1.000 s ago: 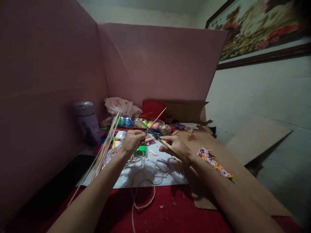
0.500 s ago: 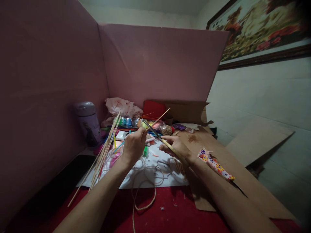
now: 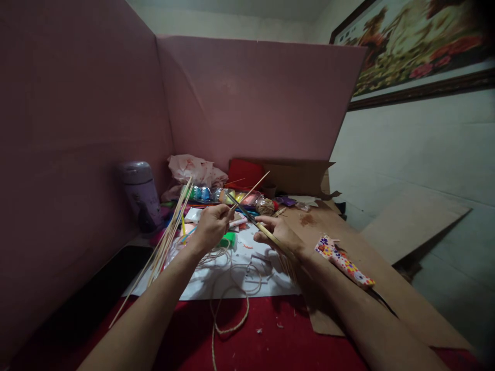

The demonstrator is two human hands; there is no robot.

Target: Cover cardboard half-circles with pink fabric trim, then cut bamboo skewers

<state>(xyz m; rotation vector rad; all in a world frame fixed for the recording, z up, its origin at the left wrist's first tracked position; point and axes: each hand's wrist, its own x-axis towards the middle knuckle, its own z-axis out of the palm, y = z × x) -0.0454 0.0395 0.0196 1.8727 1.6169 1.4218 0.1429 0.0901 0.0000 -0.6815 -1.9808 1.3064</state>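
Note:
Pinched in my left hand (image 3: 212,224) is a thin wooden skewer (image 3: 256,186), its pointed end slanting up to the right. My right hand (image 3: 279,234) is closed around the yellowish handles of a pair of scissors (image 3: 247,214). The dark blades cross the skewer just beyond my left fingertips; whether they are cutting into it I cannot tell. Below my hands, a loose length of twine (image 3: 228,329) curls over white paper (image 3: 199,288). A bundle of long skewers (image 3: 170,234) leans to the left of my left hand.
A purple bottle (image 3: 141,196) stands at the left by the pink partition. Coloured clay packs (image 3: 203,194) and a twine ball (image 3: 265,206) lie behind my hands. A floral-patterned piece (image 3: 344,262) rests on cardboard (image 3: 402,304) at the right. A black slab (image 3: 116,273) lies at the left.
My left hand has shifted slightly left and down along the skewer, uncovering more of a green block. The scissors and my right hand have barely moved.

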